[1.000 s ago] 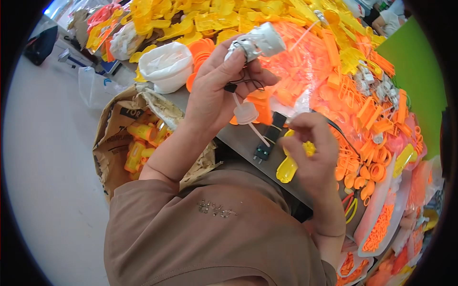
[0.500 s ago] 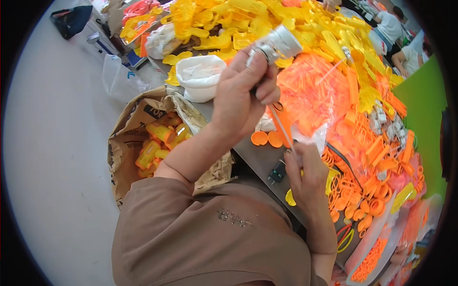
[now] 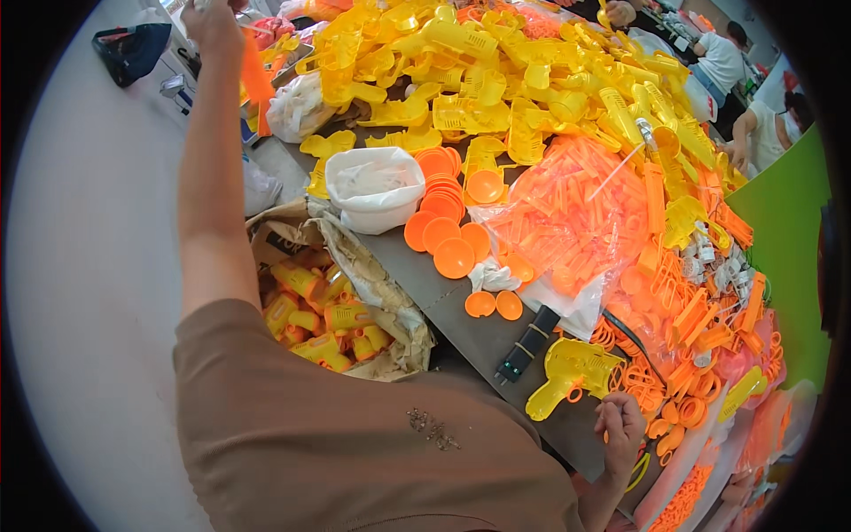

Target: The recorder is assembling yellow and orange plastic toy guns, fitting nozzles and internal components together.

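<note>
On grey table (image 3: 450, 306), yellow shell (image 3: 578, 365) lies by curled R hand (image 3: 622, 427), far from L hand (image 3: 214, 25) — can't tell grips.

A half-shell (image 3: 566, 363) lies right of a device (image 3: 528, 344) on a worktable (image 3: 452, 312), discs (image 3: 454, 258) and a tub (image 3: 377, 206) behind left, heaped shells (image 3: 474, 115) beyond, a casing-filled sack (image 3: 409, 326) at left.

Bright, whitish, fairly even light covers everything. The floor (image 3: 97, 310), below and left of the left hand (image 3: 211, 27), looks pale and washed out. Beyond the right hand (image 3: 620, 426), glare whitens the plastic bag (image 3: 585, 312); its orange pieces (image 3: 567, 208) lose detail. Left of that hand, deep shadow lies under the table (image 3: 452, 306). The left hand is soft and cropped; far right of the right hand, fisheye distortion meets a black rim.
</note>
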`<state>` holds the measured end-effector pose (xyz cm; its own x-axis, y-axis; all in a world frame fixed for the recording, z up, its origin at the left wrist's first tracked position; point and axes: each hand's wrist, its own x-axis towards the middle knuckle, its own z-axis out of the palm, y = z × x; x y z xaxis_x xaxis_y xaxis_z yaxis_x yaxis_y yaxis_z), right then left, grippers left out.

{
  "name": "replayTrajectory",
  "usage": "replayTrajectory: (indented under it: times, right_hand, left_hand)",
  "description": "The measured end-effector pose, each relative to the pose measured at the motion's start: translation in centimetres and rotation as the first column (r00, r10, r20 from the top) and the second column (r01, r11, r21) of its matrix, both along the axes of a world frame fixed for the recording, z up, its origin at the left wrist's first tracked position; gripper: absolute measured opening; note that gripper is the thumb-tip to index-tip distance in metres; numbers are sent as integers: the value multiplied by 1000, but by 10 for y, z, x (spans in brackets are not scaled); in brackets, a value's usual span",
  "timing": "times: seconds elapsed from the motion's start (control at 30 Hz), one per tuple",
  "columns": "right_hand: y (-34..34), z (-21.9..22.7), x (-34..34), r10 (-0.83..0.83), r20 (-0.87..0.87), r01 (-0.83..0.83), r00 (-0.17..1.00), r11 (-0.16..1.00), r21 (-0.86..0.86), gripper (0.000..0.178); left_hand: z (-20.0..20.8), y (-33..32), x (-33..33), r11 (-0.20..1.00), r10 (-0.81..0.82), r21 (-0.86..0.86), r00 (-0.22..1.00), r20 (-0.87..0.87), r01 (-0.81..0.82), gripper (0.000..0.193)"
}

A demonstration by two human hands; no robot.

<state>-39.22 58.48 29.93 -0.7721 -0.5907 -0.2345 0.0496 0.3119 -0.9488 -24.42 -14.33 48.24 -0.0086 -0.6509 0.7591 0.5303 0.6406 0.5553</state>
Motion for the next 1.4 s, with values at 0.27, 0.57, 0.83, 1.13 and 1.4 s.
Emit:
replayTrajectory:
  times: [0.27,0.57,0.83,1.13,1.4]
  right_hand:
    - [-5,-11,0,37,9,-37,999,999,-3,11]
    - [8,-7,1,-87,53,89,995,996,-32,13]
    - [9,-2,-21,-168,503,398,848,828,-394,9]
    - [80,45,-131,-520,-280,549,807,835,30,21]
    - [72,-1,-162,109,-788,603,606,584,544,52]
  left_hand:
    - [-85,-79,2,846,473,-72,679,561,-529,41]
    - [-140,249,-75,920,-391,211,736,553,330,15]
    - [-165,419,-85,557,-447,-19,319,836,830,20]
    - [-189,497,-112,398,-381,-183,343,859,899,29]
    - [-201,501,-110,462,-386,-109,310,869,880,28]
